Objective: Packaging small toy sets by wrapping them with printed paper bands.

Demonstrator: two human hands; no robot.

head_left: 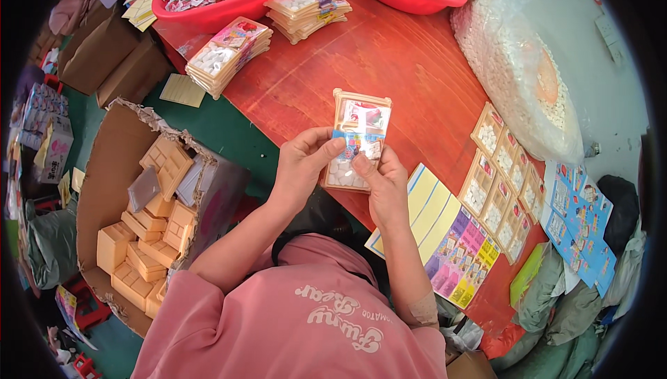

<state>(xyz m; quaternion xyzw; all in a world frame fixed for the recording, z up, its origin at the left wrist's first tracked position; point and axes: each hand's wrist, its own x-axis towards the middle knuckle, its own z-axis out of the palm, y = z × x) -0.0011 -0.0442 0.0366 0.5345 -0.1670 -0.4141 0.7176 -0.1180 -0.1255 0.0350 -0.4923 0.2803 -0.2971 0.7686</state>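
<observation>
Both hands hold a beige plastic tray above the table's near edge. It contains small white pieces at its lower end and a red-and-white sachet at its upper end. Across its middle lies a blue printed label. My left hand grips the left side, its thumb pressing at the label. My right hand closes on the right side with the thumb over the front. Nearest to my right hand is a sheet of purple, pink and yellow stickers with cream backing strips.
Filled trays lie in rows at the right, beside a large bag of white pieces and blue sheets. Stacked packs and a red basin of sachets stand far left. A cardboard box of beige trays stands left.
</observation>
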